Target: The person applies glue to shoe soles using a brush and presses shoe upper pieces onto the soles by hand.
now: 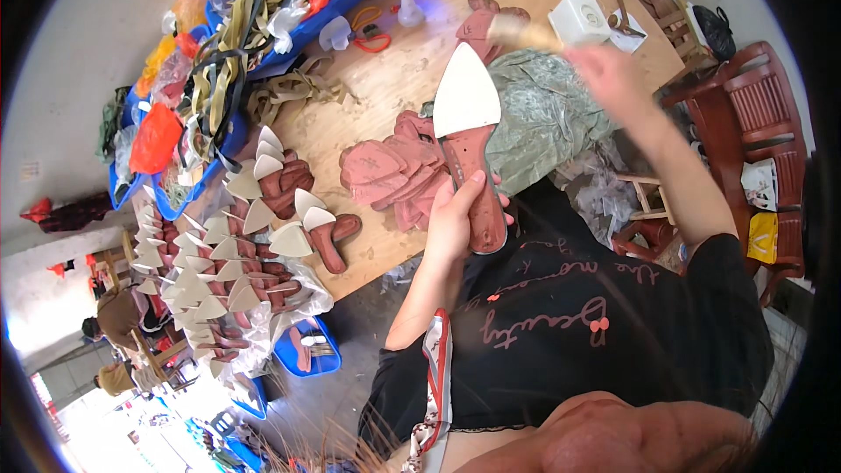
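Observation:
My left hand (455,215) is closed round the heel half of a reddish-brown shoe sole (473,175), thumb on top. Its pointed front part carries a smooth cream-white toe piece (468,96). Farther off, on the right, my right hand (604,74) is smeared by motion. A blurred tan stick-like tool (526,33), possibly a brush, reaches leftward from its fingers, above the table. Beside the held sole, a loose pile of reddish-brown sole pieces (394,166) lies on the wooden table (385,79). A crumpled grey-green plastic sheet (543,114) spreads to the right of it.
Many soles with cream toe pieces (223,267) crowd the left side. A blue bin (206,175) of straps and bags stands behind them. Farther back are a white box (578,19) and more sole pieces (477,24). A wooden chair (762,123) is on the right; a blue basket (307,349) sits below.

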Available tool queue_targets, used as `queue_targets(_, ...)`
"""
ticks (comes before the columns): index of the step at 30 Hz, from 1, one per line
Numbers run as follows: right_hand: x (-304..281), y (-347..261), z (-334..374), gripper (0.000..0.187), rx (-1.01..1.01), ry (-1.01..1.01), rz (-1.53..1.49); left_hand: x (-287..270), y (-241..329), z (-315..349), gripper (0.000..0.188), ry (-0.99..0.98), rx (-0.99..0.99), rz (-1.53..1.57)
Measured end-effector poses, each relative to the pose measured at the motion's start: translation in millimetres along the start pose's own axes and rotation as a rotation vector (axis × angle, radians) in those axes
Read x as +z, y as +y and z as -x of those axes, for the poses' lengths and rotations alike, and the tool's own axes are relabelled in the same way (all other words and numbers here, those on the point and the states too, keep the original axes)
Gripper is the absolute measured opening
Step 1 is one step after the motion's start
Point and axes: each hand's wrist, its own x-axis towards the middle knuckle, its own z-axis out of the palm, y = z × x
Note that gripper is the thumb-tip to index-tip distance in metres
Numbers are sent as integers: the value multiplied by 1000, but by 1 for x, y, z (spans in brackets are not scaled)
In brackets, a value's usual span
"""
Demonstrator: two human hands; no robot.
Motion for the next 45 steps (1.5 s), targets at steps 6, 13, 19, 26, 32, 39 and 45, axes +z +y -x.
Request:
queue_targets(6,-16,-7,1,26,-114,-19,-55,-8,1,1,24,-4,-37,31)
queue_targets(13,14,-42,16,25,-215,-231,86,-9,3,4,27,-14,-41,-28)
queue_targets(19,-6,39,-62,32,156,68,-160,-47,-12,17,41,88,85,12)
queue_targets(26,21,105,35,36,251,-180,-194,-195,-62,40,33,872,685,-636)
queue_targets(32,50,75,55,34,199,-322,-259,-300,-83,83,32,832,744,23)
queue_targets(39,58,51,41,34,212,-291,-293,-326,-111,39,39,932,809,345)
queue_targets(45,60,62,49,31,243,-331,-301,-326,-115,-3,43,1092,873,252)
